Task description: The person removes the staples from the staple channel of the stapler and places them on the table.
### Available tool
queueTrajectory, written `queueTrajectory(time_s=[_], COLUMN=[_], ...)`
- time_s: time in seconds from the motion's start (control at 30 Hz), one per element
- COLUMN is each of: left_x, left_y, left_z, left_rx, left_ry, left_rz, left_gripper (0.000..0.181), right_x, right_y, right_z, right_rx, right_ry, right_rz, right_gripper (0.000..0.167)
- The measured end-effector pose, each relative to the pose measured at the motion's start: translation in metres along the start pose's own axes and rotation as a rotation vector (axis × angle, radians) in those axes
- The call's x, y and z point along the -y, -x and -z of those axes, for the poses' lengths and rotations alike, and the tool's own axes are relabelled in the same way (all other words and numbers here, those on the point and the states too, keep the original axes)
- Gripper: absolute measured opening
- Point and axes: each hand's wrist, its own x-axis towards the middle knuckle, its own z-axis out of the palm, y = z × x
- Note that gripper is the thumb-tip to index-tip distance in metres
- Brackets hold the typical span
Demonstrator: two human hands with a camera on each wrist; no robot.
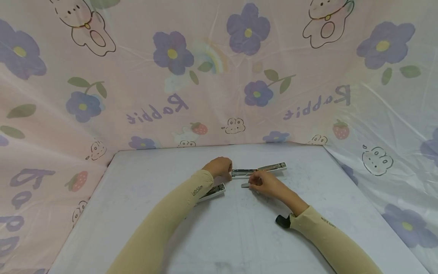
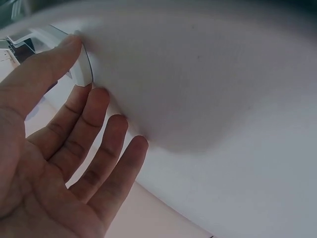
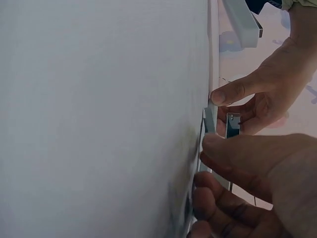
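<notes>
A white stapler (image 1: pixel 241 177) lies opened out flat on the table, its metal inside showing. My left hand (image 1: pixel 219 167) is at its left end; in the left wrist view, thumb and forefinger pinch that white end while the other fingers reach down to the tabletop. Just in front of the stapler, my right hand (image 1: pixel 265 183) pinches a short grey strip (image 1: pixel 245 185) that looks like a row of staples. The strip (image 3: pixel 208 119) sticks out past the thumb in the right wrist view, low over the table. The right hand covers part of the stapler.
A second white item (image 1: pixel 215 192) with a metal inside, like another open stapler part, lies partly under the left forearm. A black device (image 1: pixel 283 221) sits at the right wrist. Patterned cloth (image 1: pixel 212 87) hangs behind the white table (image 1: pixel 137 182) and at its sides.
</notes>
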Motion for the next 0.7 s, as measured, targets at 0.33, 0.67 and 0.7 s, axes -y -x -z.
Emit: queueTrajectory(time_s=[0.33,0.67,0.7], left_x=[0.007,0.014,0.015], left_y=[-0.002,0.008,0.011], left_z=[0.004,0.009,0.010], left_rx=[0.030,0.024,0.011], left_ry=[-0.003,-0.027,-0.035], left_rz=[-0.014,-0.061,-0.065], left_gripper=[0.024,0.031,0.033], right_x=[0.000,0.003,0.002], right_y=[-0.001,0.008,0.010], right_z=[0.001,0.005,0.006], right_rx=[0.004,-0.011,-0.019], right_ry=[0.017,0.012,0.015], right_rz=[0.022,0.032,0.027], right_gripper=[0.011,0.019,0.019])
